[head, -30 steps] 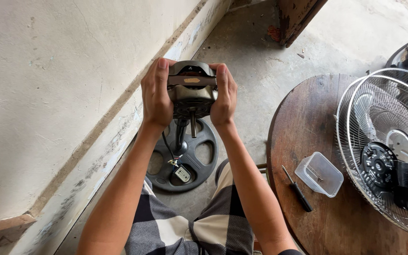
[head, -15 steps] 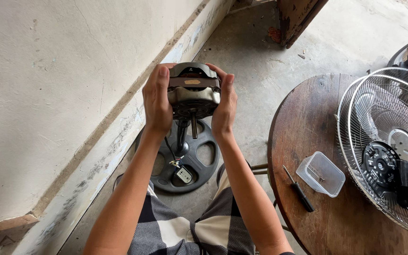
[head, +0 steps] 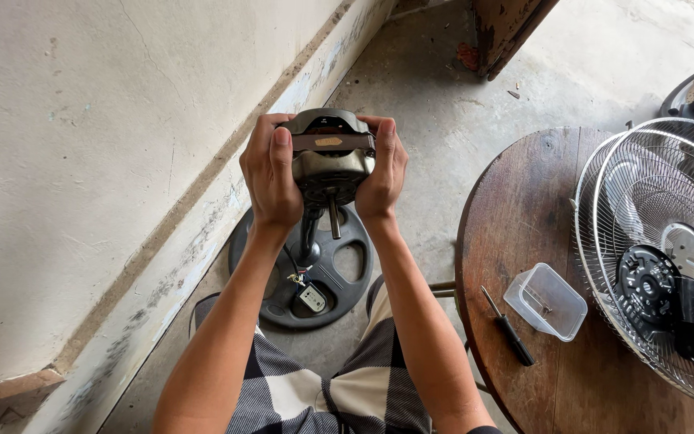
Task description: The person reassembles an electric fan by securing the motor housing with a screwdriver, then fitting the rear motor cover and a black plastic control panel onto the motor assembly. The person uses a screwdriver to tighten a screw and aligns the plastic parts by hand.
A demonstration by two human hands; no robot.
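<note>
Both the left hand and the right hand clasp the fan motor between them, fingers wrapped round its sides. Its shaft points down toward the person, long axis running away from them. A small oval yellowish label sits on the dark band between the thumbs.

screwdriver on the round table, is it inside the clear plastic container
No, the screwdriver lies flat on the wooden table, just left of the clear plastic container.

The hands cover both sides of the fan motor. The motor hides part of the round fan base beneath it. The wire fan guard and the worktop run off the right edge. The contents of the clear plastic container are too small to tell.
</note>
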